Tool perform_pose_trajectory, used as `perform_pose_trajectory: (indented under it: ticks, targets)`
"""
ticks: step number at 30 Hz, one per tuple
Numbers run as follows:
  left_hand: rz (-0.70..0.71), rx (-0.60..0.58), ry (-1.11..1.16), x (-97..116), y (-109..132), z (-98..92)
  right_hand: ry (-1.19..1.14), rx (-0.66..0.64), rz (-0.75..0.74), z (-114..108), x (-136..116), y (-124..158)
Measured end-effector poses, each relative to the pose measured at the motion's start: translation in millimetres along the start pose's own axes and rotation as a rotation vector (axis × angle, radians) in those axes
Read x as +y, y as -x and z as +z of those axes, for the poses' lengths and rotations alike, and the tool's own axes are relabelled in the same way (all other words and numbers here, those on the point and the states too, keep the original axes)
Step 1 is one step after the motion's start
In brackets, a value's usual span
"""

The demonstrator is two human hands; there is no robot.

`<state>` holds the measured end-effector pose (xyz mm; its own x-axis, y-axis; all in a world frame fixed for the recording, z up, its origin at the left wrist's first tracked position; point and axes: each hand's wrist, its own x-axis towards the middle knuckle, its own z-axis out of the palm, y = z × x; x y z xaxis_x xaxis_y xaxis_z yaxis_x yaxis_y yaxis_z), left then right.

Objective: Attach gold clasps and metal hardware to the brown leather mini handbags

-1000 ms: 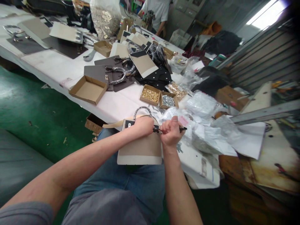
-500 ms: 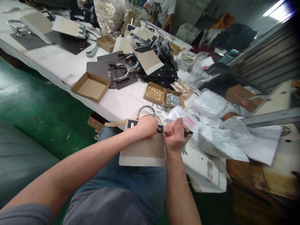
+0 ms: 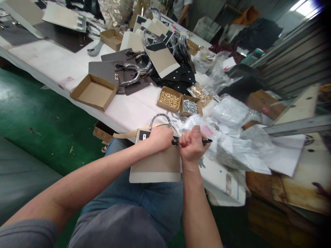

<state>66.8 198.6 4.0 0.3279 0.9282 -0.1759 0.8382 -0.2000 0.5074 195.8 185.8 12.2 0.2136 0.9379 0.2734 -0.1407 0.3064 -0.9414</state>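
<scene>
A beige handbag (image 3: 158, 164) with a white base and a wrapped handle (image 3: 159, 117) rests on my lap at the table's edge. My left hand (image 3: 158, 137) is closed over the bag's top edge, near its black flap. My right hand (image 3: 190, 146) is a fist wrapped round a thin black tool (image 3: 207, 140), whose tip points left into the bag's top next to my left hand.
Small cardboard boxes of gold studs (image 3: 167, 99) and silver hardware (image 3: 190, 106) stand just beyond the bag. An empty cardboard tray (image 3: 93, 91), grey and beige bag parts (image 3: 160, 59) and crumpled plastic bags (image 3: 232, 137) cover the white table (image 3: 51, 65). Another person (image 3: 181, 7) stands at the far end.
Both hands keep their grip at the bag's top. The view has shifted slightly; the hands and bag sit a little higher in frame than half a second ago.
</scene>
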Motion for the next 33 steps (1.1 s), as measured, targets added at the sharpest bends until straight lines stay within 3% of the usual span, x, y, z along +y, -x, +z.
perform_pose_trajectory:
  ticks: [5, 8, 19, 24, 26, 29, 31, 33]
  targets:
    - [-0.041, -0.033, -0.008, 3.5, 4.2, -6.7, -0.009, -0.016, 0.110, -3.0, -7.8, -16.2]
    - [-0.050, -0.010, 0.001, 5.5, 6.7, -9.1, -0.015, -0.012, 0.055, -6.6, -11.9, -24.0]
    - [-0.087, -0.042, -0.001, 4.8, 1.7, -7.5, 0.082, 0.024, 0.019, -1.6, 0.8, -10.3]
    - [-0.078, -0.035, -0.057, 10.2, 6.0, -9.0, 0.080, 0.041, 0.114, -4.2, -2.9, -21.0]
    - [-0.075, -0.015, -0.091, 10.8, 7.0, -7.2, 0.017, 0.016, 0.207, -22.3, -9.9, -35.5]
    - [-0.062, 0.007, -0.123, 8.7, 5.6, -4.0, 0.041, 0.079, 0.270, -82.0, -26.1, -50.3]
    - [-0.054, 0.003, -0.127, 6.8, 3.6, -3.0, 0.238, 0.210, 0.234, -136.5, -36.3, -48.2]
    - [-0.042, 0.000, -0.124, 5.5, 1.4, -3.3, 0.590, 0.226, 0.213, -191.3, -43.0, -40.0]
